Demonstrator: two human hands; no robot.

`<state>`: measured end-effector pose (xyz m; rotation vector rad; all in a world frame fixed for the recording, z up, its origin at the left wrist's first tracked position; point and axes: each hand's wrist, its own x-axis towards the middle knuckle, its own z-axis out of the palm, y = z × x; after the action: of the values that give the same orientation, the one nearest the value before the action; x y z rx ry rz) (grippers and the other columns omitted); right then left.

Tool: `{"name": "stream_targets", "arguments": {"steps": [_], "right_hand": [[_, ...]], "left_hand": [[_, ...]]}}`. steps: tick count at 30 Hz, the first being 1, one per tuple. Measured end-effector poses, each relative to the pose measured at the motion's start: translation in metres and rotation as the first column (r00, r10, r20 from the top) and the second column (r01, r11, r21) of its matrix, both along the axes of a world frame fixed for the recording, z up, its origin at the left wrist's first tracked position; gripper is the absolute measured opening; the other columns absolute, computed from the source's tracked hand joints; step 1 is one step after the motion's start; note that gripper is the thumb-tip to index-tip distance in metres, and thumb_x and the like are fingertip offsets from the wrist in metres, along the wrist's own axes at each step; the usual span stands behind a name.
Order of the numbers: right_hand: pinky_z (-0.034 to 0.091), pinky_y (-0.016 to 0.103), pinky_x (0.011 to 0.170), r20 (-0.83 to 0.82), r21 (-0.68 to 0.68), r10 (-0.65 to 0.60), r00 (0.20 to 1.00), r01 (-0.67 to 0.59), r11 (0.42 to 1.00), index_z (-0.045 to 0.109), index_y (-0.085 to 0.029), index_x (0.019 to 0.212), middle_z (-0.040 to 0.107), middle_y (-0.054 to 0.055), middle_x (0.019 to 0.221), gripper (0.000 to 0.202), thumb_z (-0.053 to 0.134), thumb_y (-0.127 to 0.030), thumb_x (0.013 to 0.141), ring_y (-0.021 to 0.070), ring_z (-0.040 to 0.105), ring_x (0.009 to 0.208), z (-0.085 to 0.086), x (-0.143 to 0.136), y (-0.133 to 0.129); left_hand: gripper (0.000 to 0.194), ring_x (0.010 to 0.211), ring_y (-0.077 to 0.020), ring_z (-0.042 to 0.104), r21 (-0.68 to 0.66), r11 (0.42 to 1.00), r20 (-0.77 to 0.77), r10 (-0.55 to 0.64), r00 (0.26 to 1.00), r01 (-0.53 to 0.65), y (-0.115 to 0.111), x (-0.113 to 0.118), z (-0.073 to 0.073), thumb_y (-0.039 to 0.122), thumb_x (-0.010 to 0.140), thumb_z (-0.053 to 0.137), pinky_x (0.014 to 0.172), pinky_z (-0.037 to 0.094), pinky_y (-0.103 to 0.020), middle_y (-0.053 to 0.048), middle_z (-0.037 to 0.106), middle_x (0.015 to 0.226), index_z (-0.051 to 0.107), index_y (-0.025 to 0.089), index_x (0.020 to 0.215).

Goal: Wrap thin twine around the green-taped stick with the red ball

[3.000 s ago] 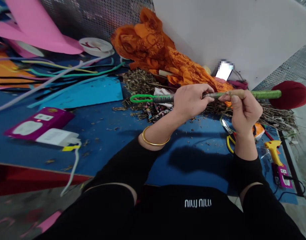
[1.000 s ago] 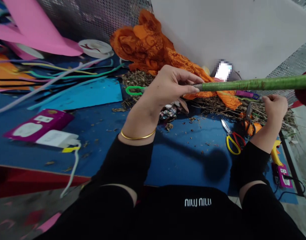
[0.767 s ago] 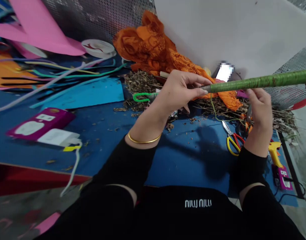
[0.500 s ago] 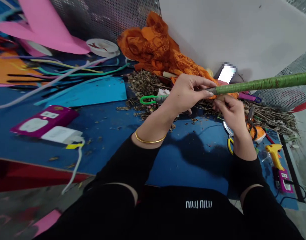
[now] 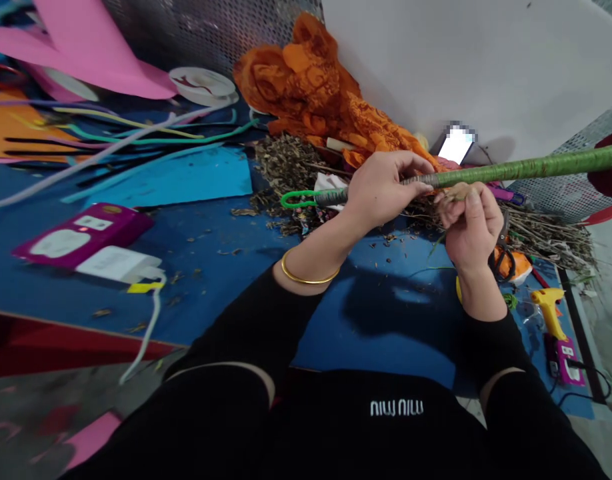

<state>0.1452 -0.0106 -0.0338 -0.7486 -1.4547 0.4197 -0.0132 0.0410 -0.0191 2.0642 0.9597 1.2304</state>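
My left hand (image 5: 379,183) is closed around the grey, bare-looking part of a long stick (image 5: 531,167) wrapped in green. A bright green loop (image 5: 296,199) sticks out at the stick's left end. Just below the stick, my right hand (image 5: 471,217) pinches a thin green strand (image 5: 435,247) that hangs down from its fingers. Whether the strand joins the stick is hidden by the fingers. A dark red thing (image 5: 609,163), cut off by the frame edge, touches the stick's right end.
On the blue table (image 5: 211,287) lie dried plant stems (image 5: 551,233), orange cloth (image 5: 316,80), a lit phone (image 5: 456,145), scissors (image 5: 503,257), a yellow glue gun (image 5: 549,310), a purple power strip (image 5: 86,233), a blue sheet (image 5: 201,177) and several pipe cleaners (image 5: 151,141).
My right hand has turned over and shifted slightly right, with the green strand now showing below it. The stick and my left hand have moved slightly right, the left hand still gripping.
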Motion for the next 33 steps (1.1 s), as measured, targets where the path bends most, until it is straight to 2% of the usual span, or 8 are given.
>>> {"name": "stream_targets", "arguments": {"steps": [4, 13, 15, 17, 19, 22, 28, 33], "right_hand": [[0.038, 0.026, 0.048, -0.032, -0.072, -0.125, 0.992, 0.122, 0.990, 0.048, -0.024, 0.075, 0.034, -0.003, 0.064, 0.052, 0.049, -0.068, 0.104, 0.0096, 0.037, 0.051, 0.000, -0.001, -0.004], [0.045, 0.026, 0.055, -0.043, -0.002, -0.100, 0.994, 0.100, 0.995, 0.048, -0.023, 0.073, 0.039, -0.003, 0.065, 0.048, 0.053, -0.057, 0.107, 0.0097, 0.044, 0.056, 0.010, -0.015, -0.024], [0.054, 0.030, 0.063, 0.020, 0.012, -0.111, 0.994, 0.110, 0.994, 0.051, -0.024, 0.074, 0.045, -0.002, 0.066, 0.048, 0.050, -0.059, 0.107, 0.0118, 0.054, 0.060, 0.013, -0.012, -0.025], [0.063, 0.040, 0.082, 0.094, 0.059, -0.144, 0.985, 0.139, 0.989, 0.058, -0.025, 0.076, 0.056, 0.000, 0.071, 0.048, 0.051, -0.061, 0.106, 0.0168, 0.067, 0.077, 0.018, -0.005, -0.024], [0.061, 0.050, 0.102, 0.156, 0.113, -0.201, 0.967, 0.184, 0.976, 0.065, -0.026, 0.078, 0.066, 0.002, 0.079, 0.046, 0.053, -0.060, 0.105, 0.0215, 0.073, 0.097, 0.022, 0.003, -0.023], [0.054, 0.056, 0.116, 0.196, 0.151, -0.240, 0.951, 0.212, 0.966, 0.071, -0.027, 0.082, 0.074, 0.002, 0.087, 0.038, 0.056, -0.053, 0.106, 0.0225, 0.073, 0.105, 0.029, 0.014, -0.022], [0.061, 0.049, 0.104, 0.206, 0.089, -0.178, 0.962, 0.163, 0.983, 0.078, -0.030, 0.089, 0.079, 0.003, 0.097, 0.028, 0.061, -0.046, 0.105, 0.0228, 0.076, 0.101, 0.028, 0.022, -0.016], [0.061, 0.048, 0.103, 0.167, 0.136, -0.146, 0.975, 0.124, 0.983, 0.081, -0.030, 0.096, 0.082, 0.000, 0.102, 0.019, 0.065, -0.039, 0.104, 0.0211, 0.078, 0.102, 0.023, 0.026, -0.006]], "left_hand": [[0.019, 0.088, -0.0217, 0.072, 0.011, 0.992, -0.010, 0.129, 0.992, -0.129, -0.006, 0.005, 0.000, 0.032, 0.087, 0.075, 0.081, 0.059, -0.035, -0.001, 0.083, 0.096, 0.082, 0.025, 0.104], [0.019, 0.080, -0.0200, 0.070, 0.010, 0.988, -0.061, 0.152, 0.987, -0.151, -0.016, 0.009, 0.003, 0.031, 0.088, 0.074, 0.077, 0.054, -0.034, -0.001, 0.083, 0.094, 0.082, 0.026, 0.104], [0.018, 0.079, -0.0198, 0.069, 0.028, 0.987, -0.059, 0.159, 0.985, -0.158, -0.014, 0.006, 0.003, 0.032, 0.088, 0.074, 0.077, 0.054, -0.034, 0.000, 0.082, 0.090, 0.082, 0.028, 0.104], [0.017, 0.080, -0.0203, 0.070, 0.040, 0.984, -0.061, 0.176, 0.982, -0.174, -0.012, 0.003, 0.004, 0.034, 0.088, 0.075, 0.078, 0.053, -0.034, 0.000, 0.080, 0.085, 0.082, 0.028, 0.103], [0.016, 0.083, -0.0213, 0.071, 0.046, 0.983, -0.065, 0.182, 0.981, -0.179, -0.010, 0.000, 0.004, 0.034, 0.088, 0.076, 0.080, 0.053, -0.034, 0.000, 0.079, 0.082, 0.081, 0.028, 0.102], [0.015, 0.086, -0.0227, 0.073, 0.053, 0.987, -0.082, 0.155, 0.984, -0.151, -0.008, 0.000, 0.003, 0.035, 0.088, 0.076, 0.082, 0.054, -0.035, 0.001, 0.077, 0.078, 0.081, 0.029, 0.100], [0.017, 0.089, -0.0246, 0.072, 0.077, 0.991, -0.154, 0.124, 0.980, -0.113, -0.008, 0.003, -0.004, 0.037, 0.087, 0.078, 0.081, 0.053, -0.036, 0.001, 0.080, 0.083, 0.083, 0.032, 0.102], [0.017, 0.089, -0.0260, 0.074, 0.119, 0.986, -0.215, 0.138, 0.967, -0.114, -0.012, 0.006, -0.003, 0.035, 0.086, 0.078, 0.081, 0.053, -0.038, 0.000, 0.082, 0.088, 0.083, 0.033, 0.101]]}}
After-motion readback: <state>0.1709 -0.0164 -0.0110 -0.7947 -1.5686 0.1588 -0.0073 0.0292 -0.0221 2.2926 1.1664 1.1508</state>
